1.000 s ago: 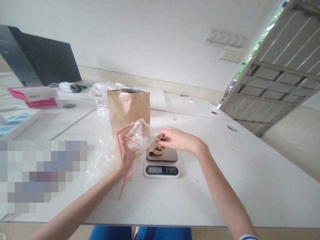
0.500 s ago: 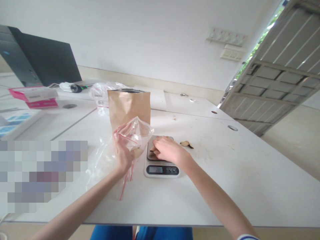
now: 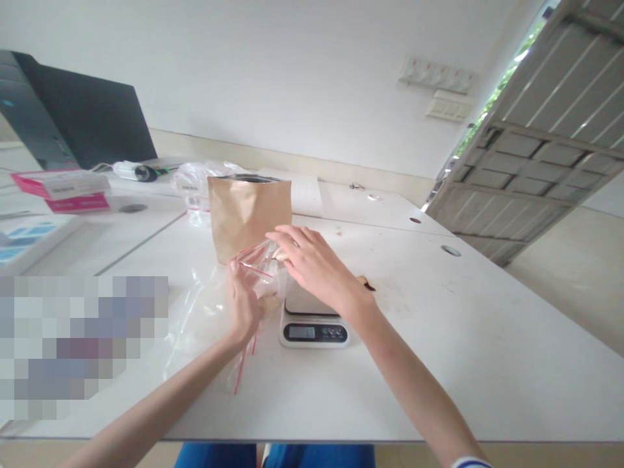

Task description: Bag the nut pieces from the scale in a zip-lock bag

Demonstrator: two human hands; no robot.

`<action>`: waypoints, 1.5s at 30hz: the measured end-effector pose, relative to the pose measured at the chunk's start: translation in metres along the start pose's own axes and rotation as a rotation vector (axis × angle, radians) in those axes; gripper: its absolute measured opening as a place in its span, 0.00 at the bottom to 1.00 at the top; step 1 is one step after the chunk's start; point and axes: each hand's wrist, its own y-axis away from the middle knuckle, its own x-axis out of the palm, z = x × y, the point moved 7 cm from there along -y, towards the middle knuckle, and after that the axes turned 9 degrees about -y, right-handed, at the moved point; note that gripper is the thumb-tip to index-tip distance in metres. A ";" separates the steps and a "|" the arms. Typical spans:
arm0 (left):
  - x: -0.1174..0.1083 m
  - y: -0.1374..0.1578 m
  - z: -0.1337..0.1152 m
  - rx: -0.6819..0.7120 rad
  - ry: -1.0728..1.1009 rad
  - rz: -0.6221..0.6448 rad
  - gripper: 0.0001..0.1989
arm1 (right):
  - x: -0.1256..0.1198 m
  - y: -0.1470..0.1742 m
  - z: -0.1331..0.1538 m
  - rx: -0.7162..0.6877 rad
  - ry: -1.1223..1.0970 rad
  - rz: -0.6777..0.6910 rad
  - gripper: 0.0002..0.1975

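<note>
Hands [image 3: 242, 300] [image 3: 312, 266] at zip bag [image 3: 258, 268] mouth, seemingly.

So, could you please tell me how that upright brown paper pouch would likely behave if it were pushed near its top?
The brown paper pouch stands tall on a narrow base, so a push near its top would probably tip it rather than slide it. Its creased, dented front suggests thin, yielding walls that would buckle under fingers. How full or heavy it is cannot be told from this view.
</note>
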 end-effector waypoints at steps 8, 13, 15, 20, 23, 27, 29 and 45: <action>0.000 0.002 0.001 -0.130 0.108 -0.019 0.26 | -0.002 0.011 -0.076 0.306 -0.236 -0.030 0.20; -0.001 0.001 0.006 -0.174 0.162 -0.046 0.23 | 0.054 0.034 -0.104 0.573 -0.137 0.539 0.30; -0.001 0.000 0.005 -0.167 0.178 -0.051 0.22 | 0.066 0.033 -0.099 0.556 -0.130 0.572 0.26; 0.000 0.000 0.004 -0.174 0.197 -0.044 0.22 | 0.064 0.026 -0.095 0.534 -0.148 0.514 0.21; -0.001 0.000 0.003 -0.165 0.188 -0.043 0.23 | 0.047 0.020 -0.094 0.472 -0.243 0.419 0.13; 0.000 0.000 0.005 -0.169 0.167 -0.030 0.25 | -0.007 0.003 -0.085 0.260 -0.636 -0.332 0.16; 0.000 0.001 0.009 -0.200 0.160 -0.043 0.24 | -0.017 0.003 -0.081 0.166 -0.810 -0.623 0.19; 0.001 0.003 0.009 -0.281 0.186 -0.032 0.20 | -0.006 0.008 -0.067 0.243 -0.419 -0.208 0.12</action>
